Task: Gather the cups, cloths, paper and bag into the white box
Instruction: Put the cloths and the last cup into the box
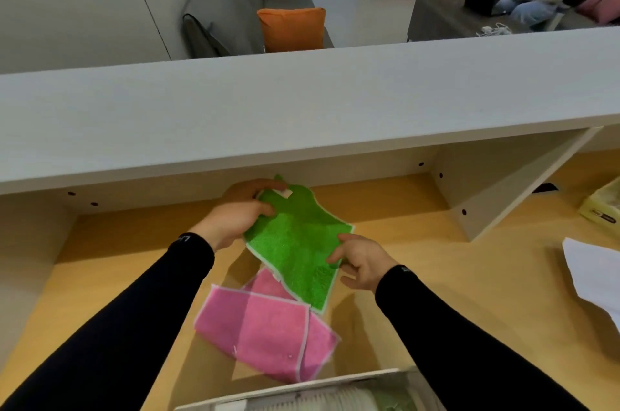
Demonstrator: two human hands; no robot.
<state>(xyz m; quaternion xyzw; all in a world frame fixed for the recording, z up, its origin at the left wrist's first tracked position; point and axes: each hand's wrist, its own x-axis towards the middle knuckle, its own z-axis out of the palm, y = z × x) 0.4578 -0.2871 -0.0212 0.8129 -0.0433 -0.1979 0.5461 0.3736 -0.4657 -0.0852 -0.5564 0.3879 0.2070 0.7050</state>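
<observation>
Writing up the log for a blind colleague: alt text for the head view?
Both hands, left and right, hold a green cloth above a wooden desk. A pink cloth lies below it, the white box at the near edge, paper to the right.

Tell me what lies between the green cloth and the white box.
The pink cloth, lying on the desk between the green cloth and the white box, in the head view.

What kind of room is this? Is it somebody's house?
Probably an office reception or lounge, not a house. The person works at a wooden desk behind a raised white counter ledge. Beyond it are a grey sofa with an orange cushion and people sitting at a low table.
</observation>
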